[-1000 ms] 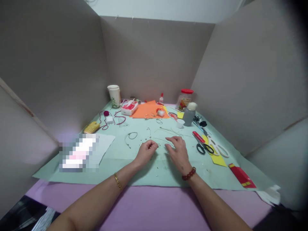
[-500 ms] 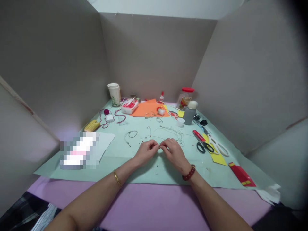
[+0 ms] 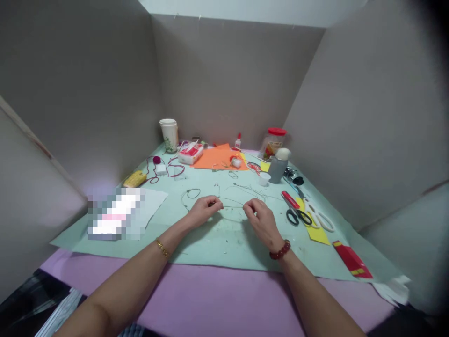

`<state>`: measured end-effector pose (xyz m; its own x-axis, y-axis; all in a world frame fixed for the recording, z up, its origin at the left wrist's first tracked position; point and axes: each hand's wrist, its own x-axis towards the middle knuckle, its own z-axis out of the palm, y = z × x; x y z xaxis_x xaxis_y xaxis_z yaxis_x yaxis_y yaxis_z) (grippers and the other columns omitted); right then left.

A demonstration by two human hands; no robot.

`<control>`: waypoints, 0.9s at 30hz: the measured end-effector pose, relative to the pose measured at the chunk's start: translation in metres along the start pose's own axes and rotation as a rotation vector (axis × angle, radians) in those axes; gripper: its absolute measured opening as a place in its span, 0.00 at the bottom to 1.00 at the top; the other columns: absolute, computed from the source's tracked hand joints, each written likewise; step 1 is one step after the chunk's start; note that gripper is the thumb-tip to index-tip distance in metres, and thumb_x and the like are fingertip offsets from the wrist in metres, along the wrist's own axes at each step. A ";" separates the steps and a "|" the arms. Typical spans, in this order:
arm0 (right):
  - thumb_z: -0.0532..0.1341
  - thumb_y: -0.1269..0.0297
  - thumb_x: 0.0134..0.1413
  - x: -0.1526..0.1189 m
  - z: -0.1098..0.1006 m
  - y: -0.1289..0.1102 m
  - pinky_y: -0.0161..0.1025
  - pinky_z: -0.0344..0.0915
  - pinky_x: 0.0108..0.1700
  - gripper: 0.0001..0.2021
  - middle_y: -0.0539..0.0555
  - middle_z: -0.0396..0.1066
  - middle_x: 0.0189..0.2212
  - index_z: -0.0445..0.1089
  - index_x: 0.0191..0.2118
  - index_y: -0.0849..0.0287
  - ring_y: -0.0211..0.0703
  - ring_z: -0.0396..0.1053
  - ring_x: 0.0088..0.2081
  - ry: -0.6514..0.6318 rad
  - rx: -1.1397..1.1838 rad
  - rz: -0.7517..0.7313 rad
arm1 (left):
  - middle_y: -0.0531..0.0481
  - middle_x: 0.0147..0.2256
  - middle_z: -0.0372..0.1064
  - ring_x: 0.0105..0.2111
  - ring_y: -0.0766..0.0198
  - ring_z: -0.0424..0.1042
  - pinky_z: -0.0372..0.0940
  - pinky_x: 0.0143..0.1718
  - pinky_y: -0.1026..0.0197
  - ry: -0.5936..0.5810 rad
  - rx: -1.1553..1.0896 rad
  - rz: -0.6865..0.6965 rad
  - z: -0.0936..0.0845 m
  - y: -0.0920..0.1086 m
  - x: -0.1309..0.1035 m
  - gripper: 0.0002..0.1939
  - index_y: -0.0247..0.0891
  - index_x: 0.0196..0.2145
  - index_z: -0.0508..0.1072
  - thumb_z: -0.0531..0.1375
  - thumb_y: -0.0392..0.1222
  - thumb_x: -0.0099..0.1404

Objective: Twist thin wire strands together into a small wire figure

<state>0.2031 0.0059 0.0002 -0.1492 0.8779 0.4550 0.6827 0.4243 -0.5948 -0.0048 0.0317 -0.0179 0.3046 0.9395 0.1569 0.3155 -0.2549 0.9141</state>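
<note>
My left hand [image 3: 205, 210] and my right hand [image 3: 259, 217] are apart above the middle of the pale green sheet [image 3: 210, 252]. A thin greenish cord [image 3: 233, 207] runs taut between their fingertips, pinched at each end. Another strand of it sags below, toward my right hand. Just beyond my hands, more thin cord [image 3: 249, 189] lies in loose loops, and a small cord ring [image 3: 193, 193] rests to the left. Tiny bits are scattered near my fingers, too small to name.
On the right lie black-handled scissors [image 3: 298, 216], white-handled scissors [image 3: 321, 217] and a red packet [image 3: 351, 260]. Behind stand a grey bottle [image 3: 278, 169], a small white cup [image 3: 264, 179] and a red-lidded jar [image 3: 272, 144]. Tissues [image 3: 190, 153] and a lidded cup [image 3: 169, 135] stand back left.
My hands were together, fingertips nearly touching. They have moved apart, left hand leftward and right hand rightward, and the cord is now stretched between them.
</note>
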 end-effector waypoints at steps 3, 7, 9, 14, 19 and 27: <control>0.50 0.68 0.57 0.001 -0.001 0.001 0.39 0.54 0.34 0.10 0.50 0.61 0.24 0.56 0.24 0.56 0.42 0.58 0.30 -0.013 0.000 0.000 | 0.55 0.23 0.61 0.25 0.68 0.57 0.53 0.29 0.65 0.060 -0.025 -0.008 0.000 -0.002 0.001 0.13 0.36 0.28 0.71 0.55 0.48 0.61; 0.49 0.67 0.56 0.000 0.002 -0.001 0.38 0.54 0.34 0.10 0.50 0.61 0.24 0.56 0.24 0.56 0.42 0.58 0.29 0.003 0.009 0.005 | 0.55 0.23 0.60 0.25 0.68 0.57 0.53 0.29 0.64 0.186 -0.084 -0.026 0.005 -0.003 0.002 0.15 0.35 0.28 0.71 0.55 0.51 0.61; 0.49 0.67 0.56 -0.001 0.003 -0.001 0.38 0.54 0.34 0.10 0.50 0.61 0.24 0.56 0.24 0.56 0.42 0.58 0.29 0.024 0.019 0.023 | 0.56 0.23 0.59 0.25 0.68 0.56 0.52 0.29 0.65 0.238 -0.110 -0.040 0.005 -0.005 0.003 0.16 0.35 0.27 0.71 0.56 0.52 0.60; 0.50 0.66 0.55 0.000 0.002 0.002 0.38 0.54 0.33 0.10 0.50 0.61 0.23 0.56 0.24 0.56 0.41 0.58 0.29 0.055 0.036 0.078 | 0.58 0.19 0.52 0.22 0.70 0.51 0.48 0.25 0.65 0.305 -0.105 -0.080 0.002 -0.011 0.005 0.18 0.35 0.23 0.67 0.60 0.55 0.57; 0.50 0.65 0.54 0.002 0.001 0.005 0.38 0.54 0.33 0.10 0.50 0.61 0.23 0.55 0.23 0.56 0.41 0.58 0.28 0.042 0.050 0.108 | 0.58 0.17 0.52 0.19 0.71 0.50 0.48 0.23 0.66 0.262 -0.136 -0.090 0.003 -0.014 0.005 0.21 0.35 0.25 0.69 0.55 0.57 0.61; 0.50 0.64 0.54 0.000 0.005 0.003 0.37 0.53 0.31 0.10 0.49 0.60 0.22 0.56 0.23 0.56 0.40 0.57 0.27 0.007 0.090 0.146 | 0.58 0.16 0.52 0.16 0.72 0.52 0.48 0.20 0.67 0.283 -0.200 -0.110 0.001 -0.014 0.007 0.25 0.34 0.25 0.69 0.53 0.61 0.61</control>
<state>0.2017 0.0077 -0.0046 -0.0478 0.9303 0.3637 0.6297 0.3107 -0.7120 -0.0064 0.0417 -0.0301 0.0088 0.9921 0.1250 0.1417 -0.1249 0.9820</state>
